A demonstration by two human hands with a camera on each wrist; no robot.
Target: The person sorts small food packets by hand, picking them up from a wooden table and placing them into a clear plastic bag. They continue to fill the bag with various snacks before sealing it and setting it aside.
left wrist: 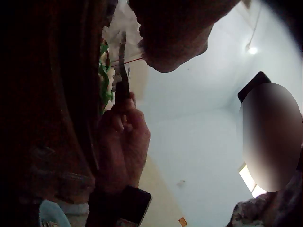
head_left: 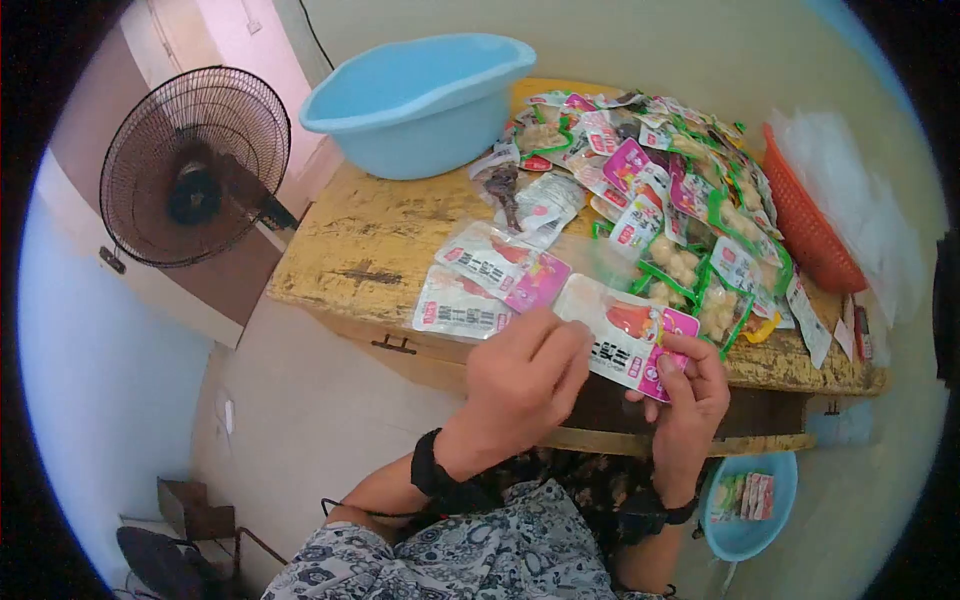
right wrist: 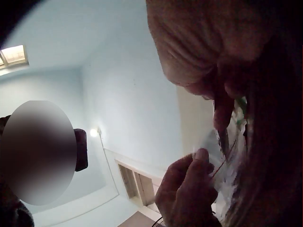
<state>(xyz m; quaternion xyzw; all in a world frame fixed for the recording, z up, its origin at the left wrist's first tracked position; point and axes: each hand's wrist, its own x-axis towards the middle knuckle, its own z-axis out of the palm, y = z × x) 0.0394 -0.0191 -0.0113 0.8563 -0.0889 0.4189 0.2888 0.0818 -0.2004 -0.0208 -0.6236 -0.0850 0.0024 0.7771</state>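
Observation:
A flat white-and-pink food packet (head_left: 625, 325) is held over the table's front edge. My right hand (head_left: 690, 385) grips its pink end, thumb on top. At its other end is my left hand (head_left: 530, 375), fingers curled; the right wrist view shows this left hand (right wrist: 187, 191) pinching the packet's pale, see-through end. Seen from the left wrist, the packet (left wrist: 124, 66) is edge-on above the right hand (left wrist: 124, 146). Two similar flat packets (head_left: 465, 305) lie overlapping just left of the hands. My left fingertips are partly hidden in the head view.
A heap of filled snack packets (head_left: 690, 200) covers the right of the worn yellow table (head_left: 345, 235). Behind stands a blue basin (head_left: 420, 110); a red basket (head_left: 810, 220) leans at right. Below are an open drawer (head_left: 620, 410) and a small basin (head_left: 725, 535). A fan (head_left: 195, 170) stands left.

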